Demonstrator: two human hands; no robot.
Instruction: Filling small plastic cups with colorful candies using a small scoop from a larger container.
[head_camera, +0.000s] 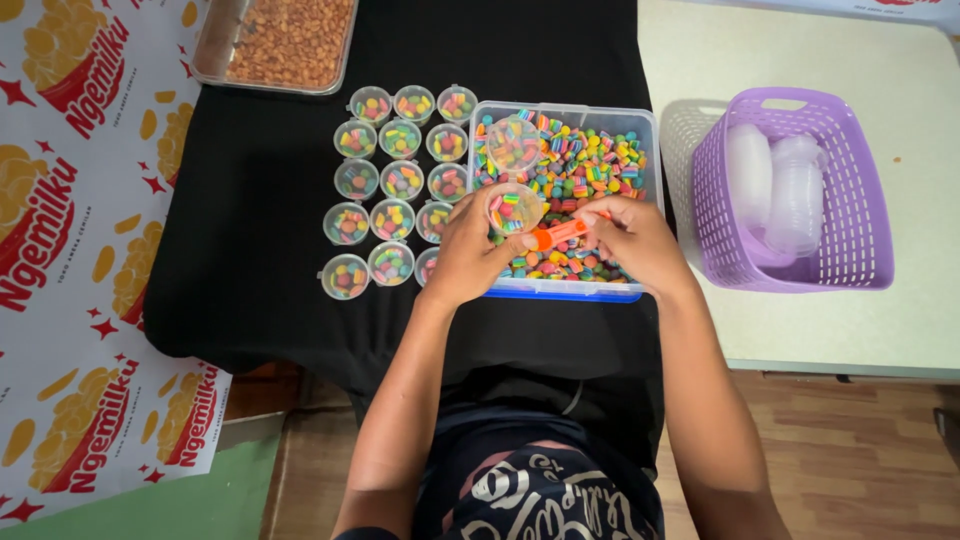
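My left hand holds a small clear plastic cup partly filled with rainbow-striped candies, tilted over a clear rectangular tub full of the same candies. My right hand grips an orange scoop whose tip meets the cup's rim. Both hands hover over the near half of the tub. Another clear cup lies on the candies at the tub's far left. Left of the tub, several filled cups stand in rows on a black cloth.
A clear tray of brown nuts sits at the far edge of the cloth. On the right, a purple basket holds stacked clear containers on a pale table. A printed red-and-white sheet covers the left.
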